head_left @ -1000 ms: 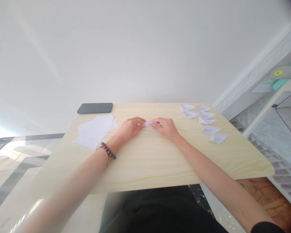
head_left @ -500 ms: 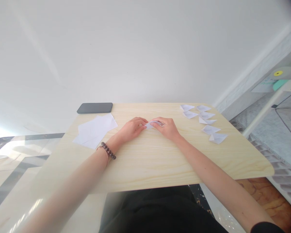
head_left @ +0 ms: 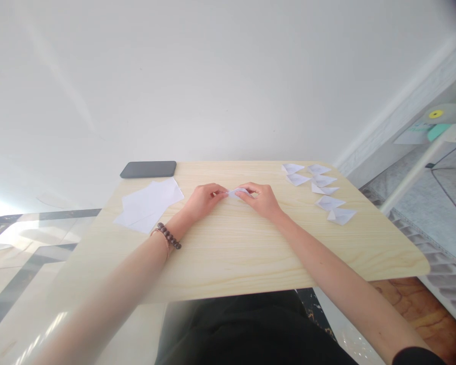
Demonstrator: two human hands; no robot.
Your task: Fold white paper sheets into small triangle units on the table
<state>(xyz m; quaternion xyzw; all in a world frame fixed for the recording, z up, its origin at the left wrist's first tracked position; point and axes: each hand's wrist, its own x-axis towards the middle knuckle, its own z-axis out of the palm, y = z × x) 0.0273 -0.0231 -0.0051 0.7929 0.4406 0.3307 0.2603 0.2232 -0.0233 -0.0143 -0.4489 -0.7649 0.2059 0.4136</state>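
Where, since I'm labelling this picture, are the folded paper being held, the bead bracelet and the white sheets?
Folded paper [head_left: 234, 193]: head view, exposed middle.
Bead bracelet [head_left: 169, 235]: head view, middle beads.
White sheets [head_left: 149, 202]: head view, middle of the pile.

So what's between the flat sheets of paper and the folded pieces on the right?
In the head view, left to right: the left hand, a small folded paper, then the right hand; both hold that paper over the table.
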